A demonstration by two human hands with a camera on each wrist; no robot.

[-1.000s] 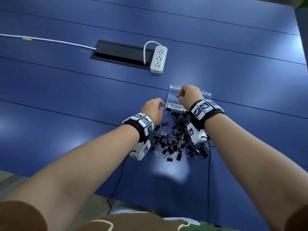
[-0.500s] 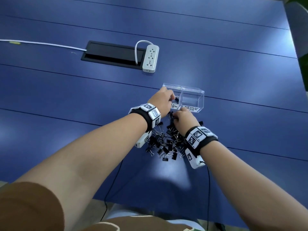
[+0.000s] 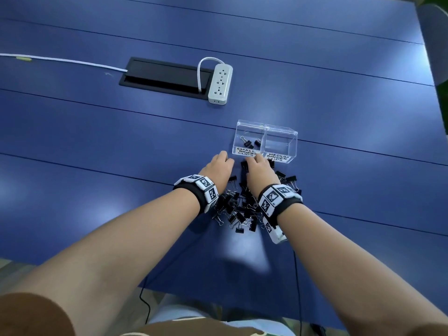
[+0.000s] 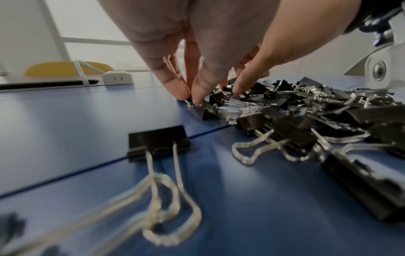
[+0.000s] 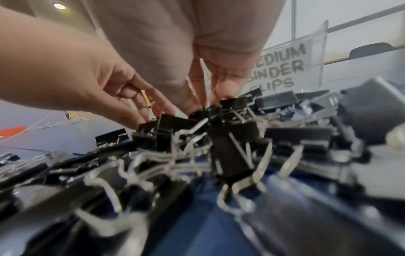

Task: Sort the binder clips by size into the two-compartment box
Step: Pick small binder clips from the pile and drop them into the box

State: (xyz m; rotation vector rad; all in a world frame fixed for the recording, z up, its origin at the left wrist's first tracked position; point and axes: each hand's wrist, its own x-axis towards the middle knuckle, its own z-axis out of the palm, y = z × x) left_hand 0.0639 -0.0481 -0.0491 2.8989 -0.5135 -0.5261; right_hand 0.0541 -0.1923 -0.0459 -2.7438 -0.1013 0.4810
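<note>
Dozens of black binder clips [image 3: 238, 209] lie heaped on the blue desk [image 3: 97, 141] between the two wrists, with one larger clip [image 4: 157, 140] lying apart at the heap's seven o'clock edge in the left wrist view.

At the heap's eleven o'clock, the left hand [image 3: 217, 169] has its fingertips [image 4: 181, 91] gathered down on a small clip [image 4: 191, 103]. Whether that grip has actually closed on it I cannot tell. At twelve o'clock, the right hand [image 3: 259, 172] reaches straight-fingered onto the top clips, its grip loose and holding nothing.

Just beyond the fingers stands the clear two-compartment box [image 3: 292, 139]. A second ago the right hand was over it, and half a second ago the left was at its nine o'clock half; both are now back at the heap. That half, labelled small, holds two clips [image 3: 247, 143], while the medium half [image 3: 278, 147] looks bare. I judge sorting has barely begun, with another pick under way.

At the box's eleven o'clock, well apart, lies a power strip [image 3: 220, 84].
</note>
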